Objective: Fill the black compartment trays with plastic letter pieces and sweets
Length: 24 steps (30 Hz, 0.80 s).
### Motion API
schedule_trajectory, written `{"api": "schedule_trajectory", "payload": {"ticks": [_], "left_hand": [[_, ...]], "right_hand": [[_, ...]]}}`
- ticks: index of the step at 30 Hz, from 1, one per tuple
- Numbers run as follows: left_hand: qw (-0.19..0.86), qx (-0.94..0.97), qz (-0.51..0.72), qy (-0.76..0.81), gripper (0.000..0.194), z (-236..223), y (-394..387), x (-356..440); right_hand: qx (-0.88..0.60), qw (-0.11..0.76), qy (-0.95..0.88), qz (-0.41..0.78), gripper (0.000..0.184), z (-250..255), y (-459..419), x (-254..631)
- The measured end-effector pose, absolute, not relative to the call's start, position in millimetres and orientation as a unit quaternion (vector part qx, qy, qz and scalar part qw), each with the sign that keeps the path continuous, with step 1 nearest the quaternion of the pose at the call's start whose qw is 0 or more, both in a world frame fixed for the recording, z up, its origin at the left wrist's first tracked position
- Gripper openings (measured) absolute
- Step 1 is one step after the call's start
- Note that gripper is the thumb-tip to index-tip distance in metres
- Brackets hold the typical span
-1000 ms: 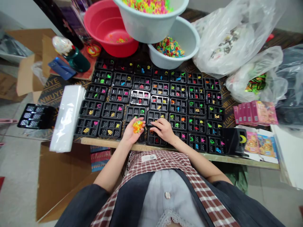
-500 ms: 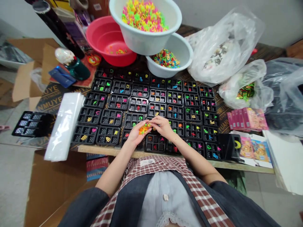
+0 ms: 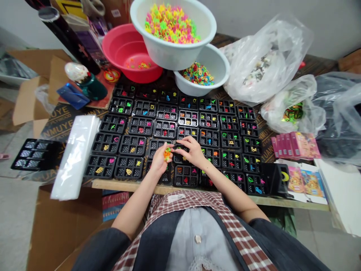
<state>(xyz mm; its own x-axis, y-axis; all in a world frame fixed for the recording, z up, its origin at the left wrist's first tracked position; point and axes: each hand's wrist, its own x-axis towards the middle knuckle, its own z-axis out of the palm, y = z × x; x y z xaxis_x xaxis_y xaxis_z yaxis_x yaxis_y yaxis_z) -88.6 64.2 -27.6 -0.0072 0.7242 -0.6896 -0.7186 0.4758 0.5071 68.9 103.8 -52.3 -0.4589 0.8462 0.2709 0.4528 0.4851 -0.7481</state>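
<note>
My left hand [image 3: 159,160] is cupped around a small bunch of orange, green and yellow plastic rings [image 3: 167,154]. Just right of it, my right hand [image 3: 193,153] hovers over the trays with thumb and forefinger apart, and nothing shows between them. Its fingertips point at the left hand. Below both hands lie rows of black compartment trays [image 3: 184,181], with small coloured plastic pieces in some compartments. The hands partly hide the trays under them.
Behind the trays stand a red basin [image 3: 113,47], an upper pale basin [image 3: 169,52] full of bright rings and a lower pale basin [image 3: 222,69]. Plastic sleeves [image 3: 75,158] lie left. Clear bags [image 3: 270,71] and pink packets [image 3: 306,145] sit right.
My right hand's fingers have parted and drawn slightly away from the left hand. The left hand has shifted a little left, still around the rings. The camera view has tilted slightly.
</note>
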Motion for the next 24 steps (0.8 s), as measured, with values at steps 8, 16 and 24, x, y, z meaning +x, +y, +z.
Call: {"api": "schedule_trajectory", "payload": {"ticks": [8,16,24], "left_hand": [[0.765,-0.044,0.464,0.444,0.018,-28.1,94.8,-91.6],[0.824,-0.049,0.385,0.413,0.022,-30.8,117.5,-105.7],[0.769,-0.009,0.488,0.413,0.011,-31.1,118.3,-127.0]], "right_hand": [[-0.399,0.293,-0.826,0.269,0.016,-42.3,113.7,48.3],[-0.438,0.345,-0.778,0.289,0.014,-40.3,132.8,37.0],[-0.464,0.396,-0.713,0.344,0.019,-48.4,161.0,12.5]]}}
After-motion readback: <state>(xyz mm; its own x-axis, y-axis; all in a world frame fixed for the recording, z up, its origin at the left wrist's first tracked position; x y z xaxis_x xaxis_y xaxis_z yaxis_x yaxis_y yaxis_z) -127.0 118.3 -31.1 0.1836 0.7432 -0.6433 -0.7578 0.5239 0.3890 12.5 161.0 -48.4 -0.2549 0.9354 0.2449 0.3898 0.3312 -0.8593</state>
